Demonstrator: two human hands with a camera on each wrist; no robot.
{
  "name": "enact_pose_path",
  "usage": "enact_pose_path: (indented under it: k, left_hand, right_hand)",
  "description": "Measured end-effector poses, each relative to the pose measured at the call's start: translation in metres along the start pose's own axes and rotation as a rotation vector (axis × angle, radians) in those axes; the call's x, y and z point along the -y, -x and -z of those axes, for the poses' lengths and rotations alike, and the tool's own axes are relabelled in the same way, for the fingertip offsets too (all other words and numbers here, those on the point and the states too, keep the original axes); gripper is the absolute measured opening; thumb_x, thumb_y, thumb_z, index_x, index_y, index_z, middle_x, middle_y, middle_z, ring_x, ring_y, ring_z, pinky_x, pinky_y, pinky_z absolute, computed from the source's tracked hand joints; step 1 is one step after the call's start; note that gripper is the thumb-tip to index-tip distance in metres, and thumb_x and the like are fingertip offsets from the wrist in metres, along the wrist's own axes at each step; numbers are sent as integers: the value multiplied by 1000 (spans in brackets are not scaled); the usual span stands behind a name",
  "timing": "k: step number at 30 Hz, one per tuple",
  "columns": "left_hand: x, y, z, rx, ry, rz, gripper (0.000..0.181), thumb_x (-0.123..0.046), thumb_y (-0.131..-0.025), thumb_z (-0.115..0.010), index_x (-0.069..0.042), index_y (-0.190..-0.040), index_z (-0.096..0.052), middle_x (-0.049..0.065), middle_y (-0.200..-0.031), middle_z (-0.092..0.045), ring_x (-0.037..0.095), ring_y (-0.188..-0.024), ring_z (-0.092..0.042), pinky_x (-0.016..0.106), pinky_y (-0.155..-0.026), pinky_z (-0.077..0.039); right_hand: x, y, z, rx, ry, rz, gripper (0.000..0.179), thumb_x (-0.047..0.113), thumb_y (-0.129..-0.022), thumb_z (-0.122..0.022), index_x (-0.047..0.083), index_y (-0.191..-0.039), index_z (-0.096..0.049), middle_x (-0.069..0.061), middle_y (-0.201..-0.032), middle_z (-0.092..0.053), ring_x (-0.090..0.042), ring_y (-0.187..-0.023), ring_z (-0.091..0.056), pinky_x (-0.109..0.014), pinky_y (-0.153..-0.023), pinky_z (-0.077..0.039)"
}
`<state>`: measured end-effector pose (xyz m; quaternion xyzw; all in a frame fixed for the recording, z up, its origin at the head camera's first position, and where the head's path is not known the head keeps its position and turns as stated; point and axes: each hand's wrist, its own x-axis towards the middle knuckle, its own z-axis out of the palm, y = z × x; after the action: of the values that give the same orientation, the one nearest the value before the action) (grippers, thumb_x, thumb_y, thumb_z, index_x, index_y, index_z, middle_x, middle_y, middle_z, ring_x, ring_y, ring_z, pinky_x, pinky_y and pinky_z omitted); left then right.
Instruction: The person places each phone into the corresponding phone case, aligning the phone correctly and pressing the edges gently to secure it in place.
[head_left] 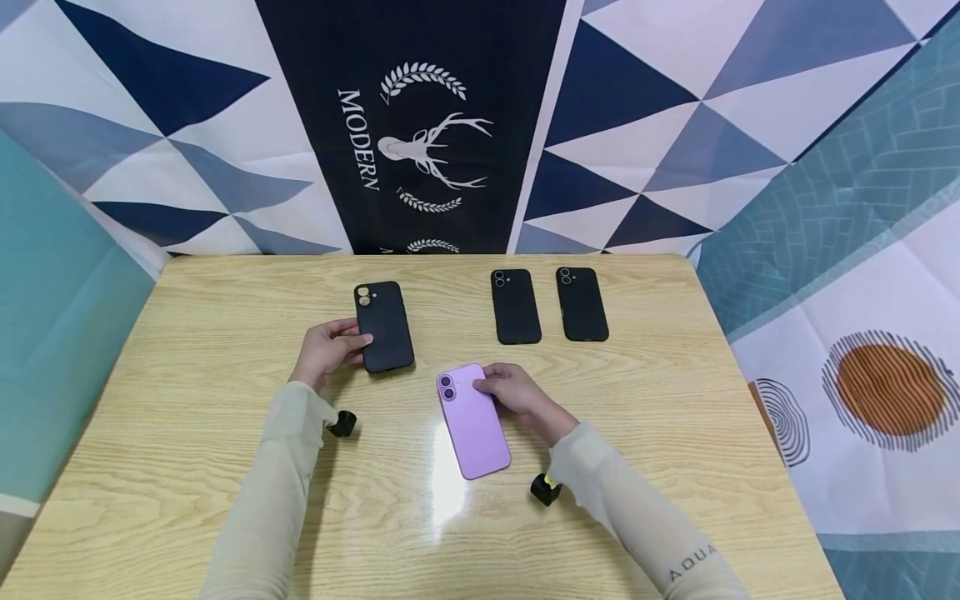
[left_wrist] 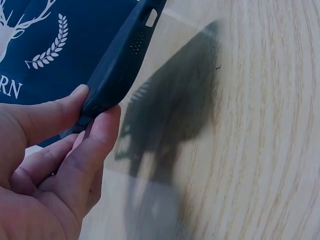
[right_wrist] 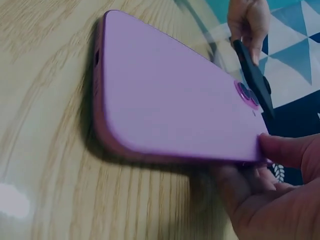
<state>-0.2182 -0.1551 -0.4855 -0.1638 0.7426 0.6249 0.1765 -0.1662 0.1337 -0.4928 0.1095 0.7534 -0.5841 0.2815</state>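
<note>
A black phone case (head_left: 386, 329) with camera cutouts is pinched at its left edge by my left hand (head_left: 327, 350). In the left wrist view the case (left_wrist: 122, 65) is raised above the table, its shadow on the wood, with thumb on one face and fingers on the other. My right hand (head_left: 517, 392) grips the upper right edge of a purple phone (head_left: 476, 429), its back with two camera lenses facing up. In the right wrist view the thumb lies on the back of the phone (right_wrist: 170, 90) and the fingers go beneath it.
Two more black cases or phones (head_left: 516, 308) (head_left: 582, 304) lie side by side toward the back of the wooden table (head_left: 652, 400). A patterned cloth (head_left: 442, 50) with a deer print hangs behind the table's far edge. Small black devices (head_left: 546, 489) sit at both wrists.
</note>
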Motion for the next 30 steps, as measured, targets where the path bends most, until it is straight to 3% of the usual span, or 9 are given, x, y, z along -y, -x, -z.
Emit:
enact_pose_path:
  k: [12,18,30]
  left_hand:
    - [-3,2,1,20,8,-3,58,-12,-89,-64,-7,-141,-40,2,-112,-48,2,-76,-60,22,-78,-57]
    - [-3,3,1,27,3,-8,58,-12,-89,-64,-7,-141,-40,4,-115,-48,1,-77,-60,21,-77,-57]
    - [-5,8,-3,56,16,-29,58,-13,-89,-65,-6,-141,-41,8,-122,-47,1,-78,-61,18,-74,-57]
  right_hand:
    - [-3,0,7,117,-80,18,23,12,-97,-47,1,-117,-50,1,-79,-57,-9,-67,-54,-21,-55,-48]
    - [-5,0,11,161,-135,0,24,13,-98,-46,2,-119,-47,3,-72,-62,-7,-60,-59,-21,-51,-51]
    - [-3,-2,15,125,-185,4,34,14,-98,-46,-5,-127,-47,3,-72,-62,-4,-58,-57,-16,-49,-50]
